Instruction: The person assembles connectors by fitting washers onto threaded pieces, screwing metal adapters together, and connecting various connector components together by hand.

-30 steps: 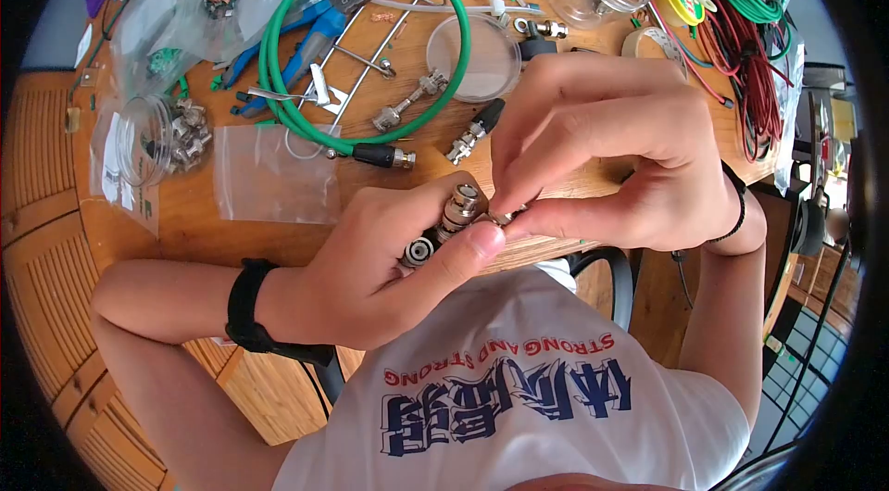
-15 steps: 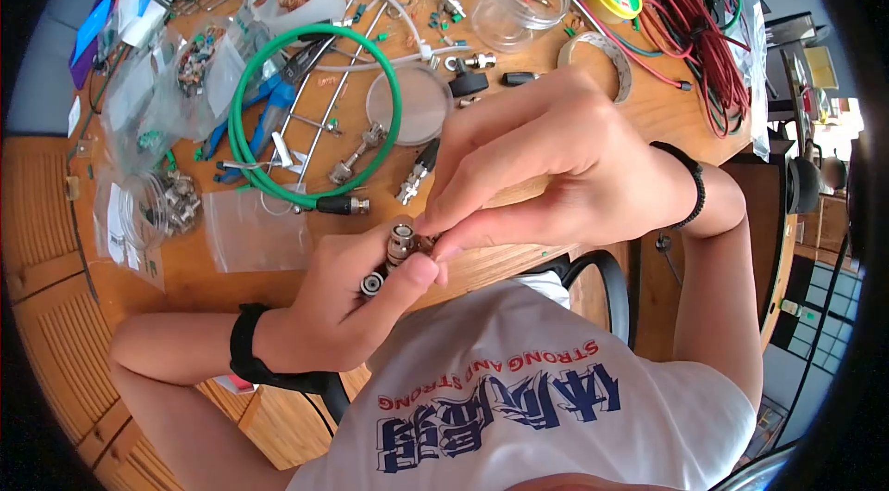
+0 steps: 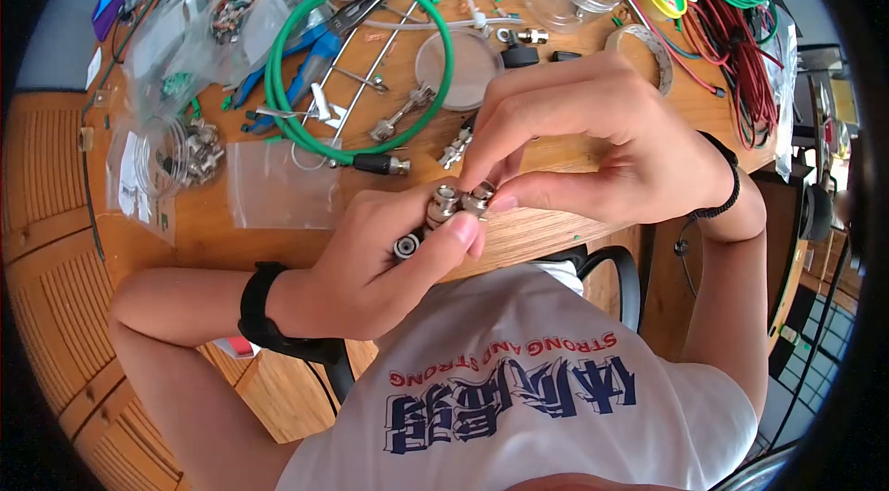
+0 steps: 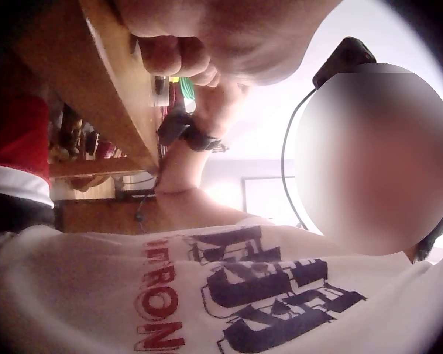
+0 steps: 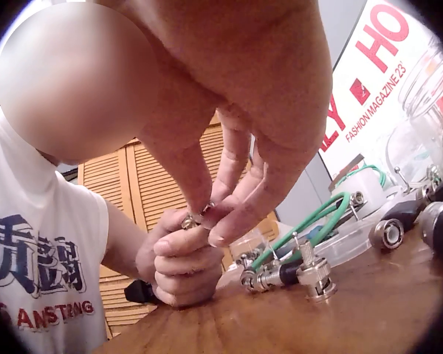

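Observation:
My left hand (image 3: 366,264) is curled round several silver BNC connectors. One coaxial connector (image 3: 444,204) stands up out of the fist, and another connector (image 3: 406,247) shows its round open end between the fingers. With thumb and forefinger, my right hand (image 3: 597,144) pinches a short metal connector (image 3: 480,196) beside the left thumb tip. Seen in the right wrist view, the left fist (image 5: 188,269) sits low near the table edge, the right fingertips meeting at its top. The left wrist view shows the left hand (image 4: 236,37) from below; its held pieces are hidden there.
On the wooden table (image 3: 537,232), a green cable coil (image 3: 273,88) lies over blue-handled pliers (image 3: 310,69). Nearby are loose connectors (image 3: 403,111), a clear round lid (image 3: 460,69), a plastic bag (image 3: 282,183), a tape roll (image 3: 641,57) and red wires (image 3: 745,83).
The head view has shifted and come back. Both hands stay together at the connectors; the piece at the right fingertips, mostly covered before, now shows its open round end.

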{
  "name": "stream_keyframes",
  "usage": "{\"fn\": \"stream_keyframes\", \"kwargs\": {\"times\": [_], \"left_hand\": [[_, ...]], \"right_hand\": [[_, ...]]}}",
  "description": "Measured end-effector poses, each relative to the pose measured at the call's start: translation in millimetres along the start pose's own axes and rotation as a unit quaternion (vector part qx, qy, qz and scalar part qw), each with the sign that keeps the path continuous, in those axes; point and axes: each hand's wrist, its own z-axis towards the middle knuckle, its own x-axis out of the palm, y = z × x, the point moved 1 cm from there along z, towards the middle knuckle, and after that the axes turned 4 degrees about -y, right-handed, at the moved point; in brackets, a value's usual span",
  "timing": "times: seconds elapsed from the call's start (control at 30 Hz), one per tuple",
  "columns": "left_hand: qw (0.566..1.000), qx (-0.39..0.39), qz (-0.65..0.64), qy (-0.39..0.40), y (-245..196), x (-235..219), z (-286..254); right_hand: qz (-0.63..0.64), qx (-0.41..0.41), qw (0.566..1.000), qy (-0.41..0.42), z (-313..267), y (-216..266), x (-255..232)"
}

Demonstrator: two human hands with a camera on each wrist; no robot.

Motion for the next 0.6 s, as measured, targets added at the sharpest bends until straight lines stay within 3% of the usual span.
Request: {"fn": "stream_keyframes", "kwargs": {"times": [0.23,0.3,0.5,0.6], "left_hand": [[1.0,-0.006,-0.013,-0.02,5.5,2.2,1.8],[0.999,0.037,0.016,-0.021,7.1,4.0,2.1],[0.998,0.046,0.018,-0.03,14.5,4.8,0.3],[0.999,0.021,0.015,-0.024,11.0,4.1,-0.5]], "right_hand": [[-0.034,0.025,0.999,0.0,-0.9,2.6,1.0],[-0.014,0.047,0.999,-0.019,-2.7,1.7,2.2],[-0.047,0.056,0.997,-0.016,-3.2,1.7,2.1],[-0.058,0.067,0.996,-0.011,-4.2,2.1,3.3]]}}
